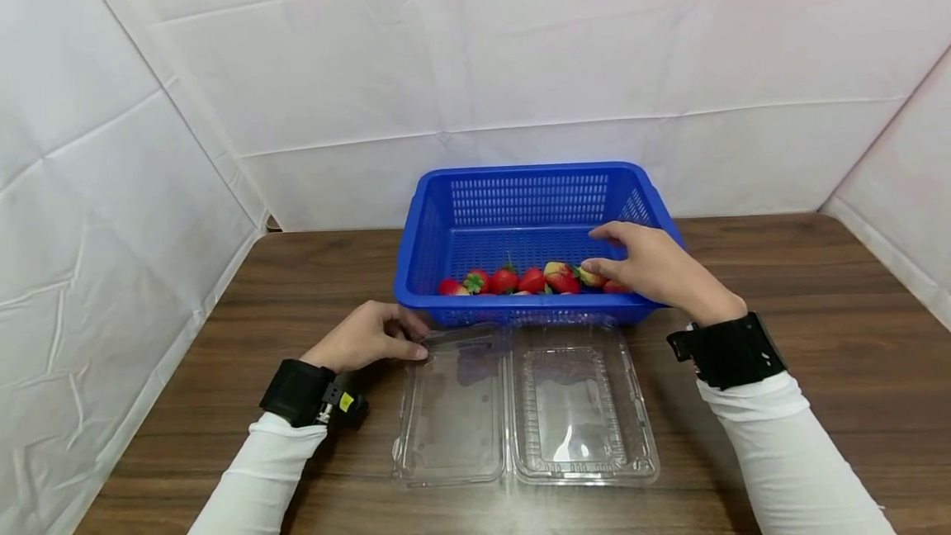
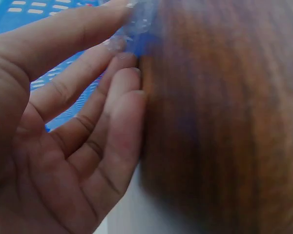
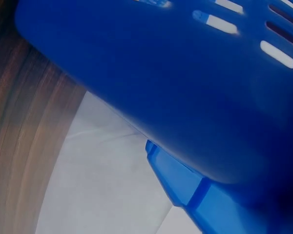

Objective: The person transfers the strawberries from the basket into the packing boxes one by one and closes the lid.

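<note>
My left hand (image 1: 369, 335) pinches the upper left corner of a clear plastic clamshell box (image 1: 456, 415) between thumb and fingers. The clamshell lies unfolded on the table, its flatter lid half on the left and its deeper tray half (image 1: 570, 428) on the right. In the left wrist view, thumb and index finger meet at the clear plastic edge. Over the right front of a blue plastic basket (image 1: 513, 301) reaches my right hand (image 1: 654, 267), thumb and fingers spread apart above the strawberries (image 1: 532, 280). The right wrist view shows the basket's side wall, not the hand.
Strawberries lie in a row along the basket's front wall, some red and some pale. The basket stands right behind the clamshell on a wooden table (image 1: 342, 262). White cloth walls (image 1: 535, 56) enclose the back and both sides.
</note>
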The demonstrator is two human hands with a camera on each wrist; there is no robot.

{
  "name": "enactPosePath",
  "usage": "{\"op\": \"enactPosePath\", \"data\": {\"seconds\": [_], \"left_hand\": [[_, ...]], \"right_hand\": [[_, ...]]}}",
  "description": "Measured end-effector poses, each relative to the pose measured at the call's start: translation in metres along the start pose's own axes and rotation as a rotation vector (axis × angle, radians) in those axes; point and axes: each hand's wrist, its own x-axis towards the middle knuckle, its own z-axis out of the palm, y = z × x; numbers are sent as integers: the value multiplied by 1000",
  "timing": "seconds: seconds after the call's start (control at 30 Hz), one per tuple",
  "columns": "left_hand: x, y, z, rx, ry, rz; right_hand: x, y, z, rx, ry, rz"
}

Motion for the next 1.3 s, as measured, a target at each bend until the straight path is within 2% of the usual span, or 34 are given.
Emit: {"op": "enactPosePath", "data": {"seconds": [0.17, 0.43, 0.53, 0.9, 1.3], "left_hand": [[3, -7, 3, -50, -17, -37], [8, -22, 2, -348, 16, -88], [8, -24, 2, -410, 33, -91], [8, -24, 4, -430, 34, -65], [10, -24, 4, -438, 28, -53]], "right_hand": [[0, 2, 2, -13, -22, 4], [6, -1, -1, -61, -83, -16], [9, -3, -2, -79, -107, -15], [13, -3, 0, -141, -183, 58], [14, -5, 2, -135, -167, 129]]}}
